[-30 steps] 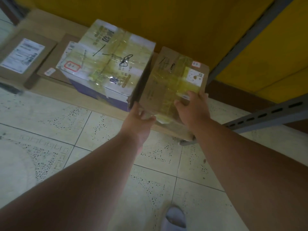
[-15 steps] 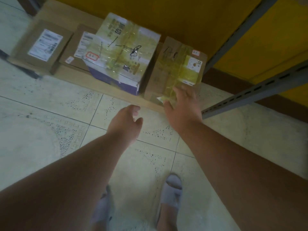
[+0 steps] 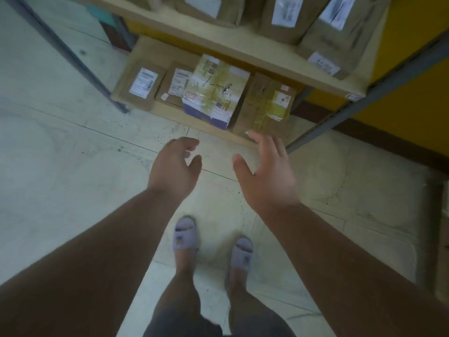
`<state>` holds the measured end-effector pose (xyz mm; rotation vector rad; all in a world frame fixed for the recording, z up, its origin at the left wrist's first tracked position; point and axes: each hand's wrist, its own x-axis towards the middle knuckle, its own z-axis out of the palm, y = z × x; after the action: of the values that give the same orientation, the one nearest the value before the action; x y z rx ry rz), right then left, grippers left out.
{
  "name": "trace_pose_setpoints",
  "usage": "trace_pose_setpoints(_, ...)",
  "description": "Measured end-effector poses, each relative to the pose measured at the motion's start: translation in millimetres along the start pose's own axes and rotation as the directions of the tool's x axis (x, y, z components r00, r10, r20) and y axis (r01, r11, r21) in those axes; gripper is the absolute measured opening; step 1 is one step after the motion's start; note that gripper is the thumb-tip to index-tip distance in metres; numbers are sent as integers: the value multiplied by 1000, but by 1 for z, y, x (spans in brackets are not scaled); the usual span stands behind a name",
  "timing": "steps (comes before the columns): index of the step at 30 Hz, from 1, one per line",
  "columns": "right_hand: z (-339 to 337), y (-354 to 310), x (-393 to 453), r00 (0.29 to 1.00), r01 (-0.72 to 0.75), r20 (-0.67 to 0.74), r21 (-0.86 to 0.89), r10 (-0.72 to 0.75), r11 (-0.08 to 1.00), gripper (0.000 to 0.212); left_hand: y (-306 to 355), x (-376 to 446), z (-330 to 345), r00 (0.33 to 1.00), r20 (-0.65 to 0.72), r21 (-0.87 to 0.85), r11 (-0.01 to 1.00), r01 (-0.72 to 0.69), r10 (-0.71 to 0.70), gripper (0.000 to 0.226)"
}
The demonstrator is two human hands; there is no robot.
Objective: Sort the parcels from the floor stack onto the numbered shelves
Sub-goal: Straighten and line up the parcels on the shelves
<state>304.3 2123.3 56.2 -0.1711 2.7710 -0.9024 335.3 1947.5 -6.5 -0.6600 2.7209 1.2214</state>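
Both hands are empty: the left hand (image 3: 175,169) hangs loosely curled over the floor, and the right hand (image 3: 266,175) is spread open, fingertips just short of the brown taped parcel (image 3: 264,107) on the bottom shelf (image 3: 170,113). That parcel sits at the right end of the row, close beside the larger white-and-purple parcel (image 3: 215,91), with two flatter labelled boxes (image 3: 143,86) further left. More parcels stand on the upper shelf (image 3: 243,48) above. The brown carton looks stiff and fairly light, but its glossy tape is likely slippery, so it would be best gripped at opposite cardboard sides, not the taped top
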Motion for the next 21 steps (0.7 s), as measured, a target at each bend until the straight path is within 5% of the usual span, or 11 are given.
trace_pose_setpoints(11,-132,-178,-89,942,331,35,36,-332,943,50,73,-128,-170,964,-264,-87,994,-63,38,28)
trace_pose_setpoints(21,-173,-387,-51,829,517,-274,45,-487,854,44,87,-55,-390,906,-380,-81,969,-235,188,26)
